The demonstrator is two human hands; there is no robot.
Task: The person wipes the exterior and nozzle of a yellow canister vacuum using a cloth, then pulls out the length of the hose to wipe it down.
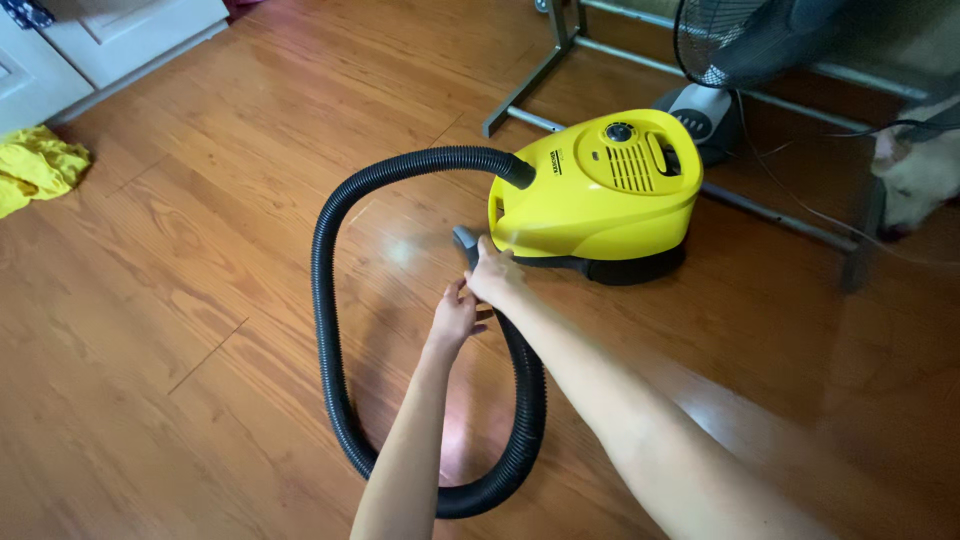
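Gripping the hose [335, 330] end by the vacuum [600, 195] with my right hand [492, 275];
my left hand [455, 318] is hovering beside it, fingers loosely open, steadying.

Wood floor [150, 300]: yellow vac [600, 195] w/ hose [330, 330], yellow cloth [35, 165], fan [700, 110].

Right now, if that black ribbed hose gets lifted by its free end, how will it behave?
Probably floppy: the hose already lies in a loose loop on the wooden floor. Its ribs likely give decent grip to the right hand at its grey end. Pulling may drag the yellow vacuum.
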